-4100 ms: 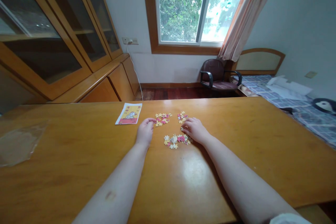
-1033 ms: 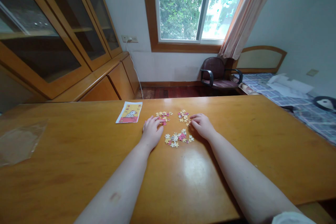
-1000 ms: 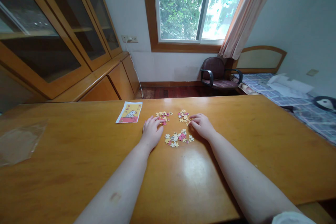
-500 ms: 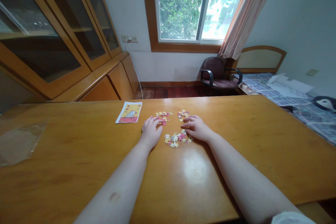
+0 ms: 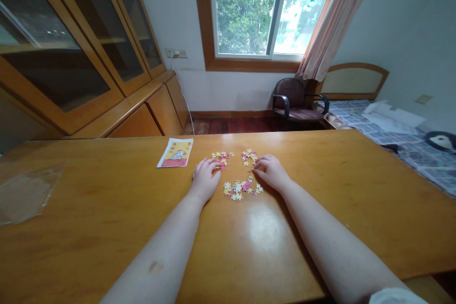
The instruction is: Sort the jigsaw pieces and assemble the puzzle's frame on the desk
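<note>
I take as the centre of my clock the small gap between the three heaps of puzzle pieces on the wooden table [image 5: 107, 199]. The left heap [image 5: 223, 155] lies at ten o'clock, the right heap [image 5: 248, 153] at one, and the near heap [image 5: 238, 185] about six. My right hand [image 5: 270, 171] is at three o'clock; its thumb and fingers are pressed together on one small piece [image 5: 251, 169], which shows almost only its edge. My left hand [image 5: 206, 174] rests at nine, its fingertips over pink pieces at the side of the left heap; I cannot tell whether they close on any of them.

In my judgement, the pinched piece could slip away, because it is thin and I hold only a little of it. It could also fall among the near heap and be mixed there, since this heap is so close. My left fingers, lying over the pieces, could push some out of place if I move carelessly.

Now I count: two hands, three heaps, and one pinched piece; the pieces inside the heaps are too small and overlapped for an exact number. There is one picture card [image 5: 176, 154] between nine and ten o'clock, one clear plastic sheet [image 5: 28, 192] far at nine, and one chair [image 5: 290, 95] beyond the table, between one and two.
</note>
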Demonstrator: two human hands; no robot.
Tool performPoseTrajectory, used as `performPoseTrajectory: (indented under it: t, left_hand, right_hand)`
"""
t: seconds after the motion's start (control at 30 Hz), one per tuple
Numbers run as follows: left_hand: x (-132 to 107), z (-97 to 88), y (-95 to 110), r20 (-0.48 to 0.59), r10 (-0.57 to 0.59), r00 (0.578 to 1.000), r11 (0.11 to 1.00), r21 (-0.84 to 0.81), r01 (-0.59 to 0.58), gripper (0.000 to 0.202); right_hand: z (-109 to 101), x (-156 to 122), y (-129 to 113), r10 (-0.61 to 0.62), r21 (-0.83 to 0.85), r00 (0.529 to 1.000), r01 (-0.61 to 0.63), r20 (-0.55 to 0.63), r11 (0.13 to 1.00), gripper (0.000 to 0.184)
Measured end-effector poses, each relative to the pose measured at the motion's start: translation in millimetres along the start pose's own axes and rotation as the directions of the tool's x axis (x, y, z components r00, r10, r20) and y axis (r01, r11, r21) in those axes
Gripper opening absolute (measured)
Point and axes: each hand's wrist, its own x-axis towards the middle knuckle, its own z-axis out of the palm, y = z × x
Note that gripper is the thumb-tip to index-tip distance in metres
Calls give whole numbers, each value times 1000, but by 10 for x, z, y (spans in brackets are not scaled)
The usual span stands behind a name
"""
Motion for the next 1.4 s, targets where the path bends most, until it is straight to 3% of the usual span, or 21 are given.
performPoseTrajectory:
  t: [0.23,0.43,0.57,0.8,0.97,1.1,1.2,1.27,1.4]
  left_hand:
    - [5,26,-33,-14,0,1000,1000,-13,-1,29]
    - [8,26,-36,-23,-1,1000,1000,-21,0,29]
    - [11,28,-40,-15,-2,1000,1000,-17,2,29]
    - [10,27,-38,-22,2,1000,1000,-18,-2,29]
    - [17,40,-54,-35,13,999,1000,-13,-14,28]
    - [22,41,-60,-30,14,999,1000,-9,-14,29]
    - [20,38,-55,-33,8,999,1000,-12,-8,30]
    - [19,38,-51,-35,10,999,1000,-15,-11,30]
    - [21,37,-47,-35,0,999,1000,-23,-1,30]
  right_hand:
    - [-4,-7,34,29,-147,999,-23,42,989,14]
    - [-15,-18,-16,-24,-118,995,36,96,992,21]
    - [-35,-25,-46,34,-160,996,-22,78,987,26]
    - [-75,-34,-45,-163,54,966,155,202,986,30]
    - [-44,-25,-46,-82,-29,980,89,179,996,27]
    - [-135,-8,-77,-27,-32,981,34,195,999,21]
    - [-273,-19,-102,-40,128,931,-7,364,992,14]
    - [-353,-40,-107,-22,201,875,-86,483,976,21]
    - [-401,-68,-96,54,199,808,-209,587,957,30]
